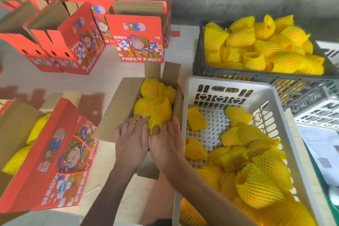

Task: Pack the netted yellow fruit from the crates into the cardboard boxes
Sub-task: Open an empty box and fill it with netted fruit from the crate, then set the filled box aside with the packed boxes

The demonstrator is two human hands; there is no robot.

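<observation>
An open cardboard box (pixel 117 108) stands in the middle, holding several yellow netted fruit (pixel 156 101). My left hand (pixel 131 137) and my right hand (pixel 167 141) lie side by side on the nearest fruit in that box, fingers fairly straight, pressing it down. To the right, a white crate (pixel 233 86) is about half full of netted fruit (pixel 256 180). Behind it a dark grey crate (pixel 200 60) is heaped with more netted fruit (pixel 260 46).
A red printed box (pixel 60 158) at the left holds netted fruit. Several open red boxes (pixel 139 40) stand at the back left. A loose yellow net sleeve (pixel 196 119) lies in the white crate. Papers (pixel 322 150) lie at the right edge.
</observation>
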